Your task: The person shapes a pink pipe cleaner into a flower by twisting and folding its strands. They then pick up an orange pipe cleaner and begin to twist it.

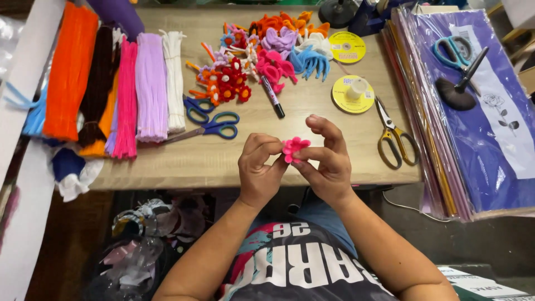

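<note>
Both hands meet at the table's [167, 167] near edge, the left hand [261, 170] and right hand [329, 161] pinching a small pink pipe-cleaner flower [293, 148] between fingertips. Its petals look formed; at twelve o'clock lies a pile of finished pipe-cleaner flowers [262, 56], and bundles of straight pipe cleaners [111, 83] wait at ten.

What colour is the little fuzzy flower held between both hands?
Bright pink: the small fuzzy pipe-cleaner flower, pinched between left hand and right hand, head view.
</note>
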